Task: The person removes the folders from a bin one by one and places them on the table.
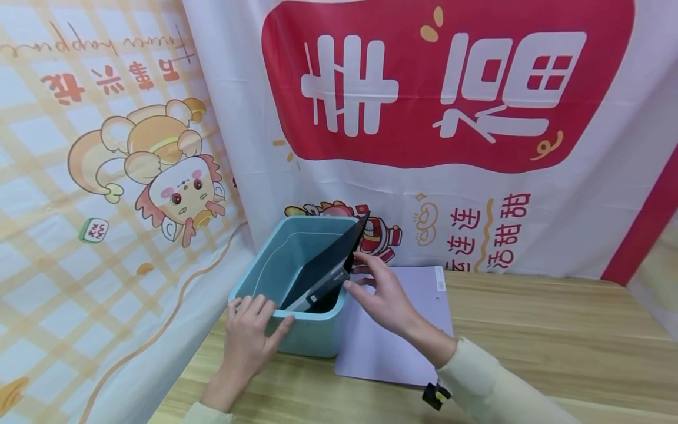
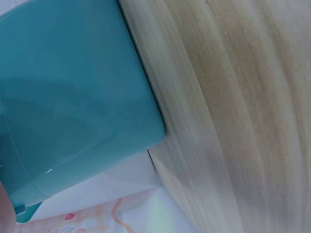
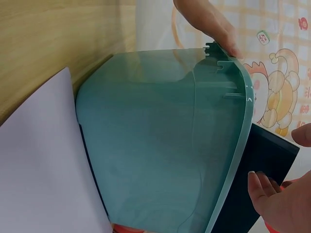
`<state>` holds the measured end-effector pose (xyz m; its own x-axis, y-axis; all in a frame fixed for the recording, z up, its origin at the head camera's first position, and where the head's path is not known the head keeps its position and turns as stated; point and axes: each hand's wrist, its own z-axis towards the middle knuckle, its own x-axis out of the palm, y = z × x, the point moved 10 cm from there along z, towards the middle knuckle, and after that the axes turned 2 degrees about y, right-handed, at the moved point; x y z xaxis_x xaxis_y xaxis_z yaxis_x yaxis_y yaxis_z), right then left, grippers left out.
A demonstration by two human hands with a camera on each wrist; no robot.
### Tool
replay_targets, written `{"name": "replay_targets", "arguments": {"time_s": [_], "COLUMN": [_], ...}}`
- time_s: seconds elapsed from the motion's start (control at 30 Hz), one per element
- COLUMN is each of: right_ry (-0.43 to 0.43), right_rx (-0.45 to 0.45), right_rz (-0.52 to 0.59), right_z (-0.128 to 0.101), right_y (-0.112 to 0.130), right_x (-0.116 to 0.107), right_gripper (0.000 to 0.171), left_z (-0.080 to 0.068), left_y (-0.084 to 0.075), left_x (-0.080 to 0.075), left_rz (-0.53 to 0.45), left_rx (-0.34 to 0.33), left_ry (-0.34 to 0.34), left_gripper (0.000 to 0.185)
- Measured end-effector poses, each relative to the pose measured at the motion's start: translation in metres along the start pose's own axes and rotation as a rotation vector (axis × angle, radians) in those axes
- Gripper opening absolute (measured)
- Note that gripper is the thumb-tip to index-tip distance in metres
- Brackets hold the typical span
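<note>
A teal plastic bin [image 1: 312, 335] stands on the wooden table against the backdrop. My left hand [image 1: 249, 335] grips its near rim, fingers over the edge and thumb at the front. Inside, a black file folder [image 1: 331, 250] with a grey-labelled spine leans diagonally, its upper corner sticking out past the right rim. My right hand [image 1: 384, 294] is at the folder's spine end, fingers along its outer side and thumb low near the bin rim. In the right wrist view, the fingers [image 3: 262, 189] overlap the folder's dark face, and the thumb is spread away from them.
A light purple folder [image 1: 397, 341] with a white label lies flat on the table [image 1: 519, 335], right beside the bin. Printed cloth backdrops [image 1: 339, 182] hang behind and along the left. A small black object [image 1: 436, 396] is by the right sleeve.
</note>
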<state>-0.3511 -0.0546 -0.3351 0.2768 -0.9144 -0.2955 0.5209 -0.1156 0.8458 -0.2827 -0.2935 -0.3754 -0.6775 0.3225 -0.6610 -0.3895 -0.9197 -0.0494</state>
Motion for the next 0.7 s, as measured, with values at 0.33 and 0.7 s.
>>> {"name": "replay_targets", "arguments": {"time_s": [0.33, 0.7], "right_ry": [-0.004, -0.002], "right_rx": [0.005, 0.017], "right_rz": [-0.009, 0.036], "right_z": [0.005, 0.011], "right_y": [0.002, 0.008], "right_x": [0.010, 0.020], "right_gripper": [0.066, 0.071], "left_z": [0.000, 0.000], "left_y": [-0.001, -0.001], "left_x": [-0.001, -0.001], "left_rz": [-0.011, -0.005], "left_rx": [0.000, 0.009], "left_ry": [-0.003, -0.020], "left_gripper": [0.042, 0.042]}}
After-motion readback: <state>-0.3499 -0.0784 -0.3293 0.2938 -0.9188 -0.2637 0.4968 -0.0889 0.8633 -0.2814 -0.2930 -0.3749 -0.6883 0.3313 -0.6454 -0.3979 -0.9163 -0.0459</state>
